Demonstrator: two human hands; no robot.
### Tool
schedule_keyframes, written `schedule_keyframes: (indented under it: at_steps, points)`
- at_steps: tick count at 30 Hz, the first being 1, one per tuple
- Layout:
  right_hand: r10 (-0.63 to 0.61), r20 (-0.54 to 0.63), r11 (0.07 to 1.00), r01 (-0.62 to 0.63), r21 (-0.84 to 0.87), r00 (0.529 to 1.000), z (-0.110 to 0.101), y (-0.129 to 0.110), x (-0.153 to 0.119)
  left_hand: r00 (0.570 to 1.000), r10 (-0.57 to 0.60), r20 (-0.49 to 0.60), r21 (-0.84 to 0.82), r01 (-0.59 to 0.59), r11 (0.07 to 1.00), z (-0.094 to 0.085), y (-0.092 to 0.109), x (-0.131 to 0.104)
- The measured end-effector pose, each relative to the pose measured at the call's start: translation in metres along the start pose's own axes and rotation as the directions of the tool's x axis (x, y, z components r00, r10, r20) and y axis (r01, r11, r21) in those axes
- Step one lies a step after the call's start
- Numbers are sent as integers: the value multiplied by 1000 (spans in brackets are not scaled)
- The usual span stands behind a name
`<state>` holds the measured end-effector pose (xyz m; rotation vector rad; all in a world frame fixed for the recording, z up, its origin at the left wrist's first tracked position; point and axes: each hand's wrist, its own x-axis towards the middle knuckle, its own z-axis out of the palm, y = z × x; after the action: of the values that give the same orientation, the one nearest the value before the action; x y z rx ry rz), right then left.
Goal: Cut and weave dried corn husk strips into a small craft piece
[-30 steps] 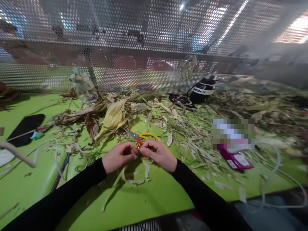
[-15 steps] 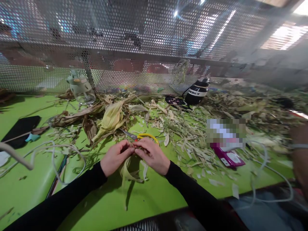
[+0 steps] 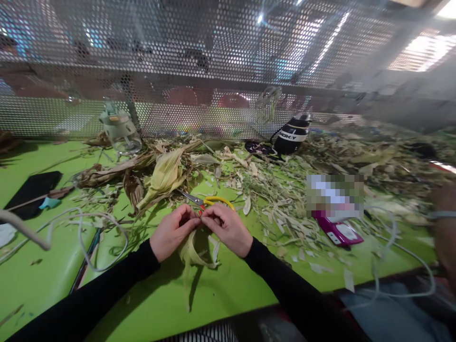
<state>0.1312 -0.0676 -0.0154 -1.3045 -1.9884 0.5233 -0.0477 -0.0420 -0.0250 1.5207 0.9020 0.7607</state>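
My left hand [image 3: 174,232] and my right hand [image 3: 228,229] meet over the green table, thumbs and fingertips pinched close together. Between them they hold a pale strip of corn husk [image 3: 194,251], whose curled ends hang below the fingers and reach down to the tabletop. The exact grip point is hidden by the fingers. Just beyond my fingertips lie scissors with yellow handles [image 3: 219,199], blades pointing to the far left. A larger yellowish corn husk [image 3: 164,175] rests behind them on the left.
Husk scraps [image 3: 274,199] cover the table's middle and right. A clear bottle [image 3: 123,135] and a black bottle [image 3: 292,135] stand by the perforated metal screen [image 3: 199,114]. A black phone [image 3: 32,192], white cables [image 3: 80,232] and a magenta device [image 3: 338,232] lie around. Another person's arm [image 3: 443,223] is at right.
My fingers have shifted slightly on the husk strip, the right hand's fingers curling more. The strip's hanging end has swung a little to the right.
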Motion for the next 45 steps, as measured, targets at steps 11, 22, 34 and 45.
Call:
schedule_keyframes:
  at_steps: [11, 22, 34, 45]
  points:
    - [-161, 24, 986, 159, 42, 987, -2, -3, 1, 986, -167, -4, -368, 154, 917, -2, 2, 4]
    - [38, 97, 987, -53, 150, 995, 7, -7, -3, 997, 28, -72, 55, -24, 998, 2, 2, -3]
    - [198, 177, 904, -250, 347, 964, 12, -1, -4, 910, 404, -98, 499, -306, 811, 5, -11, -8]
    - [317, 187, 773, -367, 517, 930, 10, -4, 0, 929, 362, -75, 498, -279, 821, 3, -10, -6]
